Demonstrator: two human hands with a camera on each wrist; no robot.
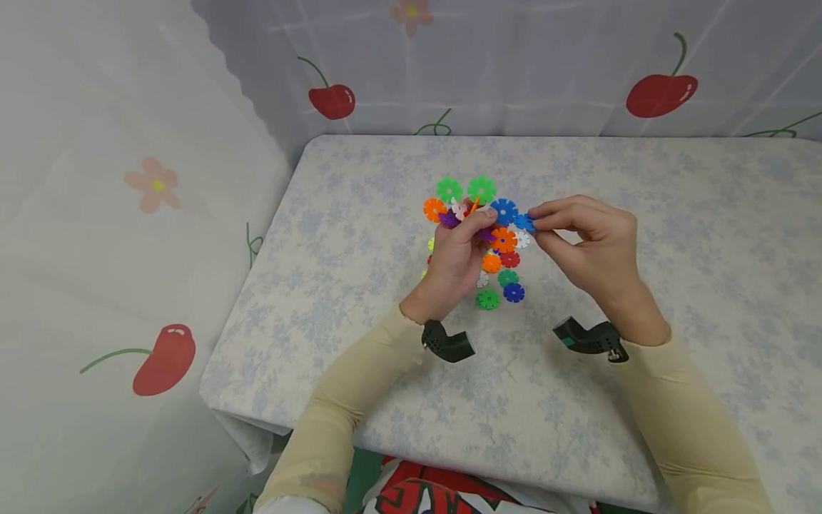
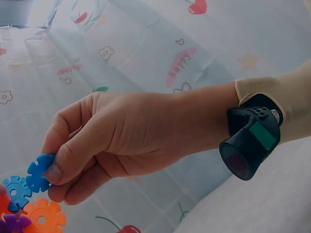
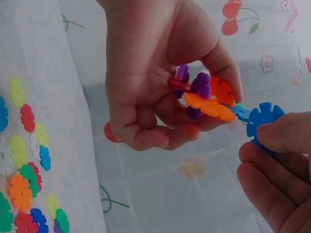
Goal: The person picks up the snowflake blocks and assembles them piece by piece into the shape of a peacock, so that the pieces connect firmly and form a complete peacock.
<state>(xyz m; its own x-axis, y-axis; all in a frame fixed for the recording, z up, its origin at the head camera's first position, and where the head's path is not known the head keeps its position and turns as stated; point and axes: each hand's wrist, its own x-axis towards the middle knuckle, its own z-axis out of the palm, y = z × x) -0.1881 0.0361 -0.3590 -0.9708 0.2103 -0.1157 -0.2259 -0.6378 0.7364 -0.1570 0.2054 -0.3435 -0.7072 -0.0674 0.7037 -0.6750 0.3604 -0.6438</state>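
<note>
My left hand (image 1: 452, 271) grips a small cluster of interlocking flower-shaped plastic discs between thumb and fingers. In the right wrist view the cluster shows an orange disc (image 3: 209, 108), purple discs (image 3: 200, 86) and a bit of red near the palm. A light blue disc (image 2: 17, 192) sticks out from its side. My right hand (image 1: 594, 246) pinches a darker blue disc (image 2: 39, 170) between thumb and fingertips, edge against the light blue one. Whether their slots are joined, I cannot tell. The left fingers hide part of the cluster.
Several loose discs lie on the patterned tablecloth (image 1: 308, 285) beneath and around the left hand, among them a green disc (image 1: 488, 298) and a dark blue disc (image 1: 514, 293). Each wrist wears a black camera, the left camera (image 1: 447, 343) and the right camera (image 1: 587, 337).
</note>
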